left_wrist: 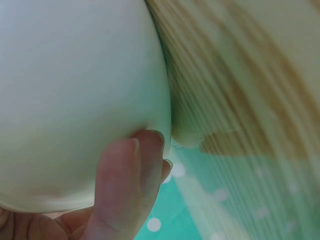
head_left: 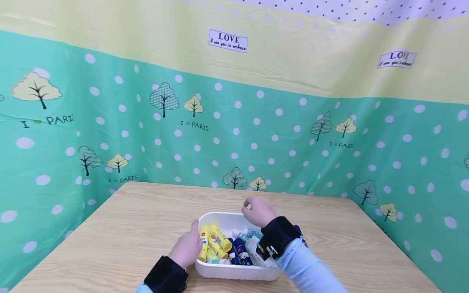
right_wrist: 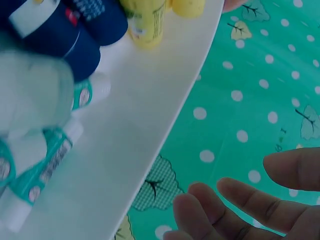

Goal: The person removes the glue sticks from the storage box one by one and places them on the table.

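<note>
A white bin [head_left: 234, 272] on the table holds yellow glue sticks [head_left: 204, 243], dark blue glue sticks [head_left: 242, 251], and white-and-teal tubes [head_left: 253, 233]. My left hand [head_left: 187, 246] grips the bin's left side; in the left wrist view the fingers [left_wrist: 120, 185] lie against the white wall [left_wrist: 75, 100]. Above the bin's back right rim is my right hand [head_left: 259, 211], its fingers loosely bent and holding nothing. In the right wrist view, the right hand [right_wrist: 250, 210] is outside the rim, apart from the dark blue sticks [right_wrist: 80, 45] and teal tubes [right_wrist: 42, 170].
The wooden table [head_left: 128, 232] extends around the bin. Just right of the bin, a dark blue item [head_left: 301, 234] is partly hidden behind my right wrist. A green and yellow patterned curtain [head_left: 205, 142] hangs behind and at both sides of the table.
</note>
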`<state>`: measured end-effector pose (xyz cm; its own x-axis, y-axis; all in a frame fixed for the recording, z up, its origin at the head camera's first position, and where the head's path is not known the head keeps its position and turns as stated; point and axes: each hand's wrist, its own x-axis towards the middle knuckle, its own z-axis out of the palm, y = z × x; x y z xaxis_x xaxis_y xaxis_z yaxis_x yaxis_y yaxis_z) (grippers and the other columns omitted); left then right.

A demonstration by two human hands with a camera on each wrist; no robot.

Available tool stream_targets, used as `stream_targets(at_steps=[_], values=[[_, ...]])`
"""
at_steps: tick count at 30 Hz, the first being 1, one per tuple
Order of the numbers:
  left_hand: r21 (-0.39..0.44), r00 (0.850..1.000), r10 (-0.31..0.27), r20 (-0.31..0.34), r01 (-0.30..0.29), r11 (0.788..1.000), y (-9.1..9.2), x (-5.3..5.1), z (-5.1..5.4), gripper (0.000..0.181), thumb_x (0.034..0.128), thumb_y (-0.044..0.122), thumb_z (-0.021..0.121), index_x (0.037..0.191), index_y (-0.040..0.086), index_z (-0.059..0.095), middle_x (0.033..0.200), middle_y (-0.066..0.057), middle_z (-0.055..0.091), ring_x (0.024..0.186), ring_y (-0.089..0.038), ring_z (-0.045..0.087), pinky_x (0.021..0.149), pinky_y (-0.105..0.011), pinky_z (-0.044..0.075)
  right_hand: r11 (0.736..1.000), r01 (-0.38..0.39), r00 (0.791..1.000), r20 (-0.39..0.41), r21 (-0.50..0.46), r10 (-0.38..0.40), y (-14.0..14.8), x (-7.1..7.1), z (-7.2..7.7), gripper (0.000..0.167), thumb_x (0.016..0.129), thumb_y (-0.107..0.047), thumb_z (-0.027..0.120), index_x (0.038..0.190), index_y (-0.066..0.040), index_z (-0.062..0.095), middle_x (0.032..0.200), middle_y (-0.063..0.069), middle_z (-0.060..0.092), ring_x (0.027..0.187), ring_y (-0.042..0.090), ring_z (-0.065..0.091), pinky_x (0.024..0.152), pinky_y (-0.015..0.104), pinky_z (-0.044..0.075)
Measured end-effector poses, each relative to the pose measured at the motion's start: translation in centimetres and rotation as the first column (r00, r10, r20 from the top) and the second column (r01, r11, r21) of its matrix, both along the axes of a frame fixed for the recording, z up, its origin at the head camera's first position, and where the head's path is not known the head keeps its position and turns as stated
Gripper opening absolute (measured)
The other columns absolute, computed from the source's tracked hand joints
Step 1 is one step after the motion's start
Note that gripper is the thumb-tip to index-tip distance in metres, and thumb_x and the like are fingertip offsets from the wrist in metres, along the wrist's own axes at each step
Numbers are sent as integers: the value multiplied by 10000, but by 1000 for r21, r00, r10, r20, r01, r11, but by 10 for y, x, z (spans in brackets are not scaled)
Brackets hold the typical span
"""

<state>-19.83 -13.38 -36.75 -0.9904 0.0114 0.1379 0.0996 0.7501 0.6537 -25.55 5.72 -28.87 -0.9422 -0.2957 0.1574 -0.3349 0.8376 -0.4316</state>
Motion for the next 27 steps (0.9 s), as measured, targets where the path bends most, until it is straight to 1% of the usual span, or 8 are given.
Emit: stream_targets(at_steps=[3, 6, 9, 14, 18, 20, 24, 27], values=[[7, 1000, -8, 2, 8, 1000, 1, -1, -1, 562, 809, 22, 394, 1300, -94, 146, 873, -277, 569, 567, -181, 532, 476, -269, 404, 999, -22, 1000, -7, 33, 22, -11, -1, -5, 192, 803, -203, 511, 903, -55, 581, 698, 32, 555, 546, 140, 446, 494, 249, 346], [6, 1000, -11, -5, 11, 1000, 1, -1, -1, 554, 809, 22, 392, 1295, -97, 153, 856, -264, 571, 558, -174, 529, 468, -261, 399, 995, -48, 999, -19, 82, 50, -22, -3, -11, 216, 771, -234, 545, 896, -63, 589, 789, 55, 601, 611, 148, 487, 548, 269, 380], [-2, 1000, -15, -18, 15, 1000, 1, -1, -2, 548, 806, 21, 392, 1288, -102, 161, 824, -246, 574, 548, -171, 525, 465, -260, 400, 991, -57, 998, -9, 124, 58, -33, -5, -17, 258, 744, -267, 576, 906, -68, 595, 841, 55, 616, 657, 142, 501, 598, 271, 394], [-6, 999, -19, -32, 19, 1000, 0, -1, -2, 546, 804, 23, 395, 1283, -104, 167, 799, -225, 575, 562, -176, 529, 489, -282, 414, 992, -45, 998, 57, 115, 38, -49, -6, -28, 296, 719, -269, 613, 918, -50, 596, 811, 50, 597, 653, 150, 490, 602, 279, 402], [2, 1000, -18, -16, 19, 1000, -1, -1, -2, 552, 809, 27, 388, 1291, -99, 150, 805, -225, 575, 556, -171, 524, 483, -278, 408, 992, -31, 997, 72, 125, 22, -58, -6, -38, 293, 710, -278, 630, 893, -52, 593, 785, 36, 583, 656, 141, 488, 618, 278, 414], [10, 1000, -21, -4, 21, 1000, -1, -1, -2, 553, 815, 29, 382, 1296, -93, 139, 801, -222, 573, 541, -163, 518, 466, -266, 401, 991, -24, 997, 78, 128, 14, -61, -6, -43, 284, 705, -276, 636, 874, -54, 589, 757, 29, 572, 638, 137, 484, 601, 268, 414], [5, 1000, -20, -7, 20, 1000, -1, -2, -3, 545, 817, 30, 385, 1295, -82, 149, 777, -209, 571, 530, -160, 514, 450, -256, 392, 991, -15, 995, 98, 131, 2, -66, -7, -50, 293, 703, -282, 648, 874, -54, 584, 728, 22, 550, 612, 131, 471, 565, 244, 403], [4, 1000, -21, -9, 21, 1000, -1, -2, -2, 546, 816, 30, 390, 1296, -81, 154, 777, -208, 571, 533, -163, 516, 453, -258, 396, 993, -11, 993, 116, 122, -3, -69, -9, -54, 313, 703, -284, 655, 902, -52, 585, 740, 24, 546, 618, 130, 475, 562, 243, 408]])
